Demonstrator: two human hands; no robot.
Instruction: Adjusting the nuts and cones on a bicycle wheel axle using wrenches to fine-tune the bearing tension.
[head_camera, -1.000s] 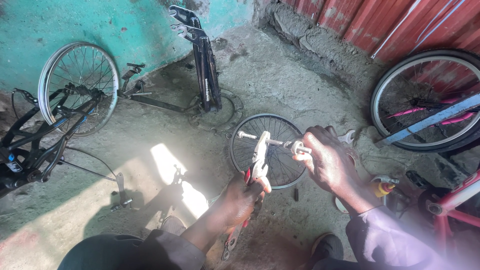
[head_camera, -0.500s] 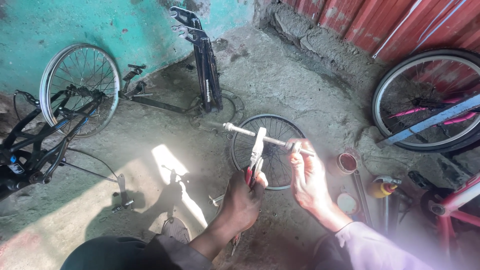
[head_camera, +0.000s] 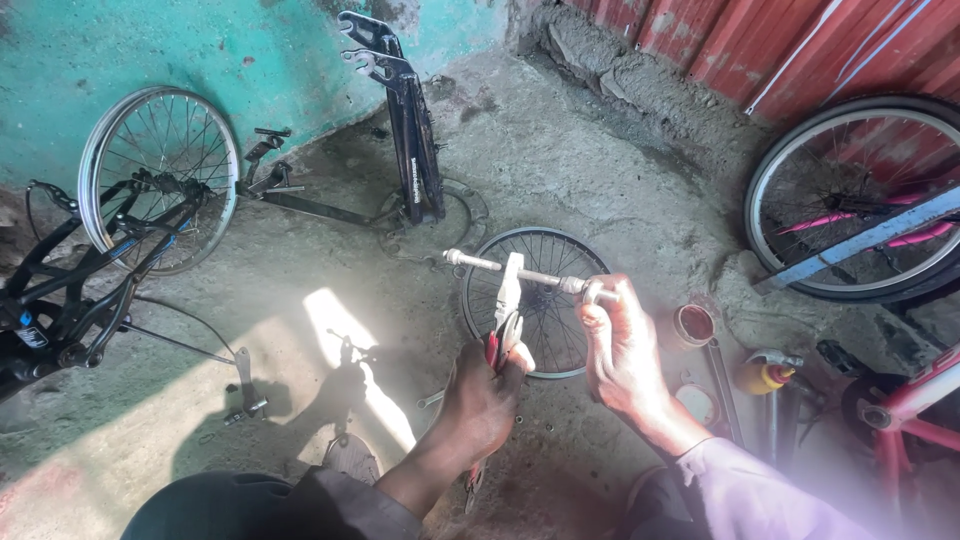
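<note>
While left hand (head_camera: 480, 395) grips pliers (head_camera: 507, 305) on axle (head_camera: 520, 273) | right hand (head_camera: 620, 345) pinches its end | keep pliers square

The red handles of the pliers (head_camera: 507, 322) vanish inside the left hand (head_camera: 480, 395), so the grip on them cannot be read. The right hand (head_camera: 622, 352) covers the three-o'clock end of the axle (head_camera: 520, 273); whatever its fingers pinch there is too small to tell. At three o'clock, the large wheel (head_camera: 850, 200) and pink frame (head_camera: 915, 400) are cut by the picture's edge. At nine o'clock the black bicycle frame (head_camera: 70, 300) runs off too. Glare blurs the sleeve at five o'clock.
</note>
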